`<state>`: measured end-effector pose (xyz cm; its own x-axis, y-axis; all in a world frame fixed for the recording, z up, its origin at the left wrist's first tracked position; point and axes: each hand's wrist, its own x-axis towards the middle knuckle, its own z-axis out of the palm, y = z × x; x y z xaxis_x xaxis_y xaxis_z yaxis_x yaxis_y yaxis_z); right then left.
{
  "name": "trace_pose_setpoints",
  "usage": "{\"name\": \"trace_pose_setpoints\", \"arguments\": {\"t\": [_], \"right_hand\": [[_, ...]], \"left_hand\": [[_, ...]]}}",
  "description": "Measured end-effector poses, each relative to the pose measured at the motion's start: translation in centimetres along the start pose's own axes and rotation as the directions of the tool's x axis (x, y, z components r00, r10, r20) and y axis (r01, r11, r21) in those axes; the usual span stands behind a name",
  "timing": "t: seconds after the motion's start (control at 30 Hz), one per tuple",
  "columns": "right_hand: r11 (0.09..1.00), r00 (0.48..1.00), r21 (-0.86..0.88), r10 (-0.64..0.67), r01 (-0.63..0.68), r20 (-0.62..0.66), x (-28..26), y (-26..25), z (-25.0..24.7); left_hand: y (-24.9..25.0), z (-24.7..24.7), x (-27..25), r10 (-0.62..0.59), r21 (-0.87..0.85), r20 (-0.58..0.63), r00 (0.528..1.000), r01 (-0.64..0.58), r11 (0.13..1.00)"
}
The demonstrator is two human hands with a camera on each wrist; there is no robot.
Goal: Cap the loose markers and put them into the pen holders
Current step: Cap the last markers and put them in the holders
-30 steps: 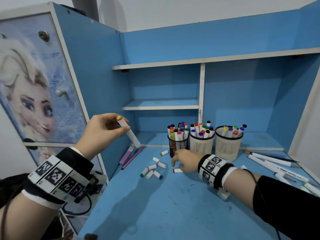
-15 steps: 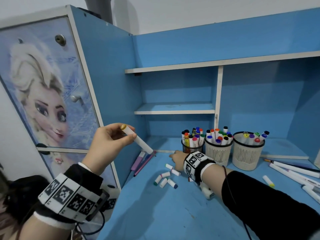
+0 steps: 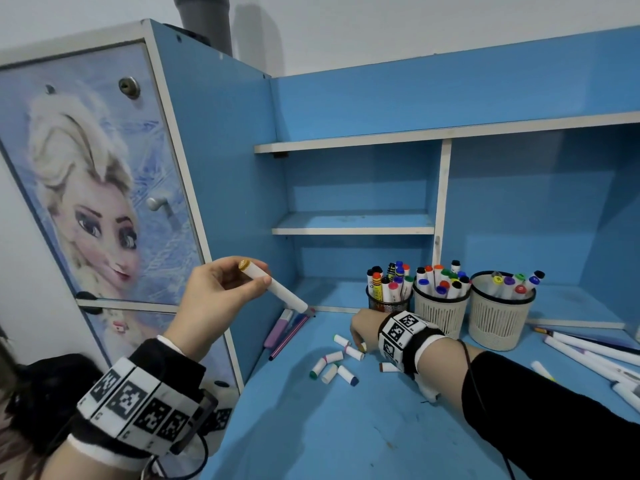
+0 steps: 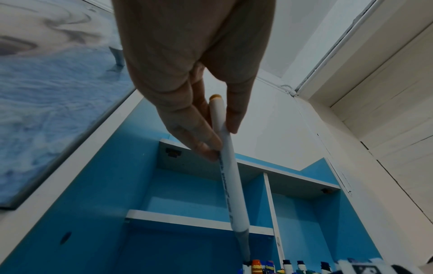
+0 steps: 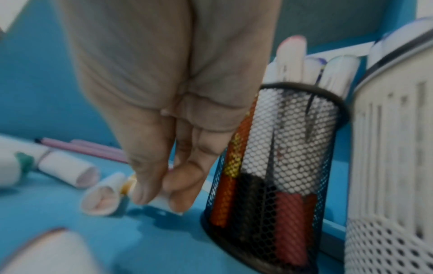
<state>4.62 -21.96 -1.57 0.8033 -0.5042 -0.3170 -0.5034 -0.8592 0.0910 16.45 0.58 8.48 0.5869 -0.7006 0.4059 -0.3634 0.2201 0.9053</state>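
2 hands (image 3: 221, 292) (image 3: 363, 332) pinch marker (image 3: 277, 289), cap (image 5: 161, 201).

Blue desk (image 3: 346, 427), loose caps (image 3: 334, 367), pen holders (image 3: 498, 310)

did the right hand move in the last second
Yes. The right hand shifted left, from in front of the black holder to its left, and pinches a cap there.
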Motion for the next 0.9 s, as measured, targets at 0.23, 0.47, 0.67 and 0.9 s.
{"name": "trace_pose_setpoints", "arguments": {"t": [0.23, 0.47, 0.67, 0.9], "right_hand": [[0.948, 0.957, 0.314, 0.04, 0.054, -0.287, -5.1, 1.1, 0.0], [0.729, 0.85, 0.652, 0.192, 0.211, -0.49, -13.1, 1.4, -0.1], [0.118, 0.819, 0.934, 0.453, 0.337, -0.353, -17.7, 2.0, 0.6], [-0.417, 0.758, 0.698, 0.588, 0.582, -0.282, -21.6, 1.9, 1.4]], "left_hand": [[-0.1, 1.4, -0.8, -0.015, -0.136, -0.042, 0.999, 0.009, 0.991], [-0.1, 3.7, -2.2, -0.05, -0.226, -0.032, 0.998, 0.042, 0.973], [0.5, 6.2, -3.6, -0.113, -0.362, -0.015, 0.993, 0.1, 0.927], [1.5, 8.4, -5.1, -0.219, -0.543, 0.06, 0.974, 0.216, 0.812]]}}
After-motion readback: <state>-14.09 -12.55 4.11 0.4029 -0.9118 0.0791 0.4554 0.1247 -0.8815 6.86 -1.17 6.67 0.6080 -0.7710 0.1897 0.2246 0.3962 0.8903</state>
